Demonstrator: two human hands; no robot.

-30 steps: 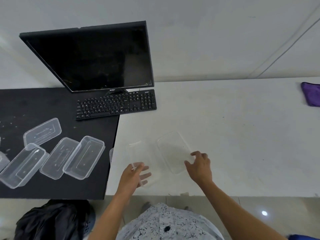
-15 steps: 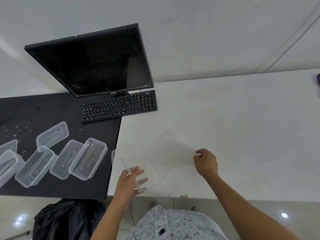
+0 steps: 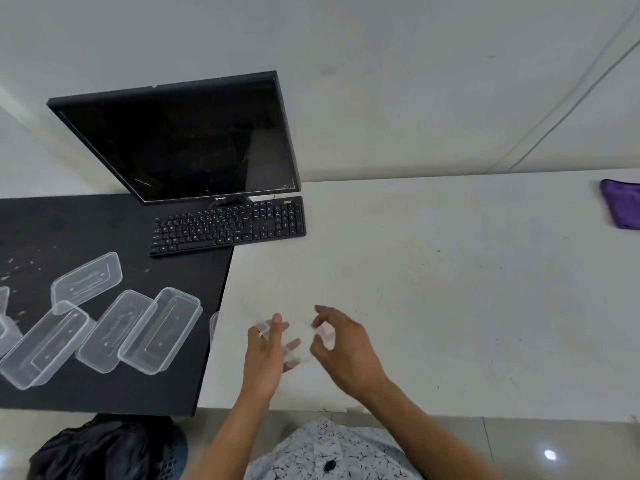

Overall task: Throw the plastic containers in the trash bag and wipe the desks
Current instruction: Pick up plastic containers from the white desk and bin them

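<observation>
Left hand [image 3: 267, 353] and right hand [image 3: 343, 348] meet over the near left part of the white desk [image 3: 433, 289], both clamped on a clear rectangular plastic container [image 3: 302, 332] held just above the surface. The left thumb lies on top of its left end while the left fingers show through the plastic from underneath; the right thumb and curled fingers pinch its right end. The plastic is blurred and nearly lost against the pale desk, so I cannot tell whether it is one piece or two nested together. To the left, on the adjoining black desk [image 3: 104, 230], a loose group of more clear plastic containers [image 3: 162, 329] lies scattered among pale crumbs, some overlapping, and one more piece sits at that desk's right edge. Farther back stand a black flat monitor [image 3: 183, 140] and a black keyboard [image 3: 228, 226], whose right end overhangs onto the white desk. A purple cloth [image 3: 621, 209] lies at the far right of the white desk, well apart from the hands. On the floor at the near left sits a crumpled black bag [image 3: 104, 448].
</observation>
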